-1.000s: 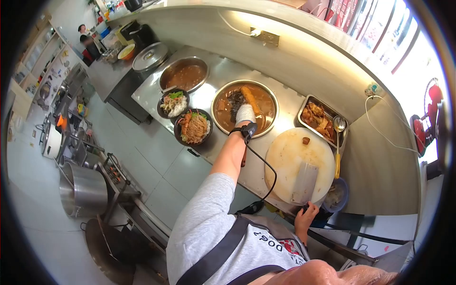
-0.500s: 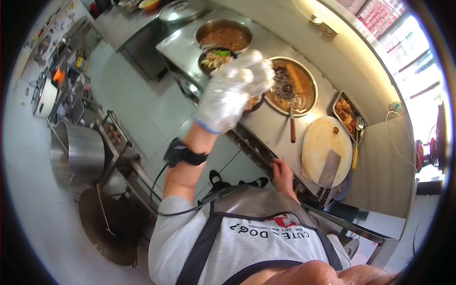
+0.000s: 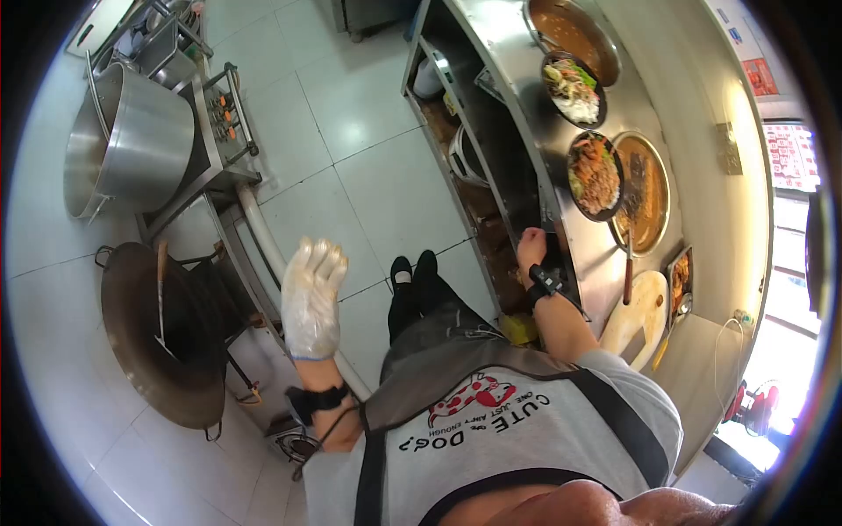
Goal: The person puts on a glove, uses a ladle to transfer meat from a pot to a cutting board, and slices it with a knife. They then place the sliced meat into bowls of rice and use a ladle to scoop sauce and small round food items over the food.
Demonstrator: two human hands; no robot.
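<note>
My left hand [image 3: 313, 302] wears a clear plastic glove. It is held over the tiled floor, fingers stretched out, with nothing in it. By the counter's front edge, my bare right hand [image 3: 531, 250] has its fingers curled in, and whatever might be inside them is hidden. Nearest to it on the steel counter [image 3: 583, 272] is a dark bowl [image 3: 596, 175] filled with chopped meat and vegetables. Beyond that stands another dark bowl [image 3: 574, 89] with white rice and greens. A round pan [image 3: 653, 206] of brown sauce sits behind the nearer bowl, a brown-handled utensil [image 3: 628, 272] resting in it.
A large wok [image 3: 145, 342] with a long-handled utensil [image 3: 161, 289] and a tall steel pot [image 3: 140, 145] stand on my left. Farther along the counter is a pot of broth [image 3: 579, 35]. A white cutting board [image 3: 640, 320] and a food tray [image 3: 681, 276] lie to the right.
My gloved left hand has drawn back from above the counter to the left, over the floor. The view has turned, and both bowls now show fully. My right hand's fingers look more curled.
</note>
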